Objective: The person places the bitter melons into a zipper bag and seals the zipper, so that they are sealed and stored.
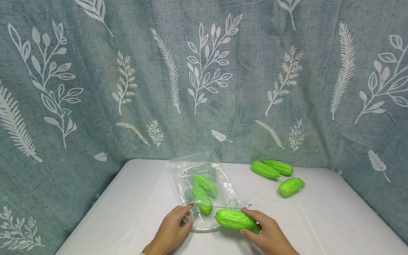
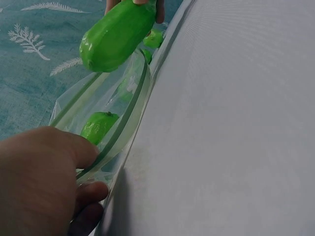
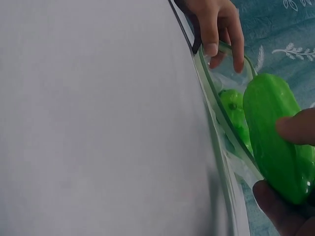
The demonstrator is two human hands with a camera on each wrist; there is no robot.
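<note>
Bright green, ridged, glossy fruits shaped like bitter melons are in view. My right hand [image 1: 267, 232] grips one bitter melon [image 1: 236, 219], tilted slightly, at the right side of a clear zip bag's mouth. The zip bag [image 1: 227, 184] lies on the table with its mouth toward me, spread apart. Inside it rest two bitter melons [image 1: 201, 198]. At the mouth's left corner, my left hand [image 1: 173, 226] holds the rim [image 2: 129, 115] between thumb and fingers. The left wrist view shows the held melon [image 2: 115, 37] just above the opening; the palm side of my right hand is hidden.
Three more bitter melons [image 1: 266, 170] lie at the table's back right, one [image 1: 290, 186] nearer than the others. A white cloth [image 1: 127, 198] covers the table. Behind it and at both sides hangs a blue-green leaf-patterned curtain [image 1: 143, 88].
</note>
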